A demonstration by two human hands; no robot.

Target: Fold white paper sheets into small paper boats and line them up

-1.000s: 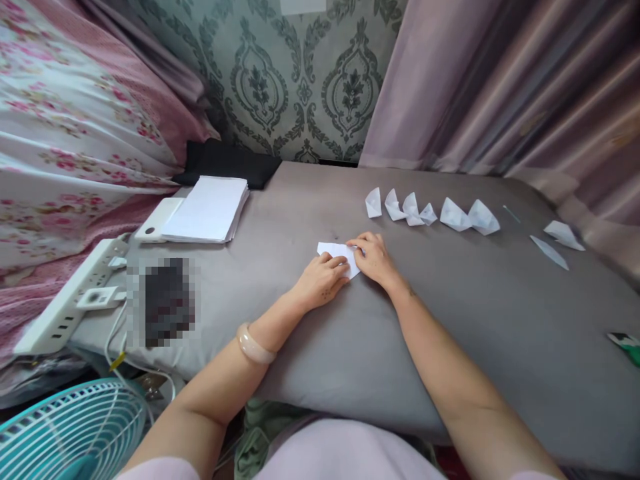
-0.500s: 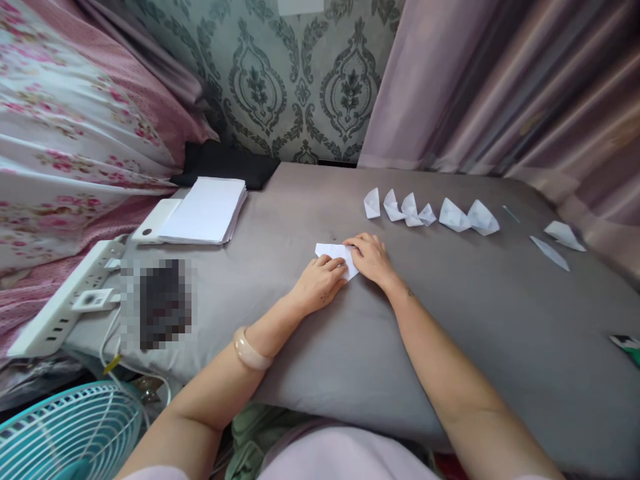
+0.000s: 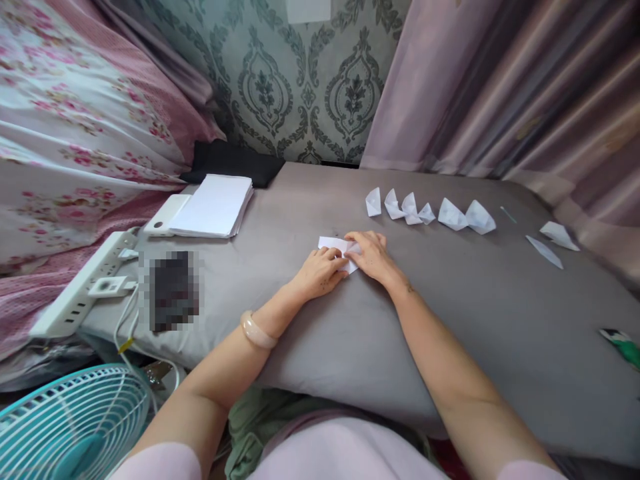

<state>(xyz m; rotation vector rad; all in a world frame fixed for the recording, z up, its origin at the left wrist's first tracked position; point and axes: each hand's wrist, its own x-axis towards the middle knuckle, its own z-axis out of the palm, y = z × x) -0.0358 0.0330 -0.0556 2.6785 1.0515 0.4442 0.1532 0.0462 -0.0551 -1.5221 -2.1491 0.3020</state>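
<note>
White paper [image 3: 331,243] | left fingers [image 3: 336,259] press it flat | right fingers [image 3: 356,248] pinch its right side | on grey cover [image 3: 300,347]

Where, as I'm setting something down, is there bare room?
Bare grey cloth lies between the right forearm and the green object; another patch separates the white paper stack from the left hand. Crowded: around the creased white paper under it and the right hand, and along the folded white paper shapes.

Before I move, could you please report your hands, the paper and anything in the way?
Left hand, right hand: both on paper. Paper folded, on grey cloth. White shapes beyond, rightward, apart from hands.
</note>
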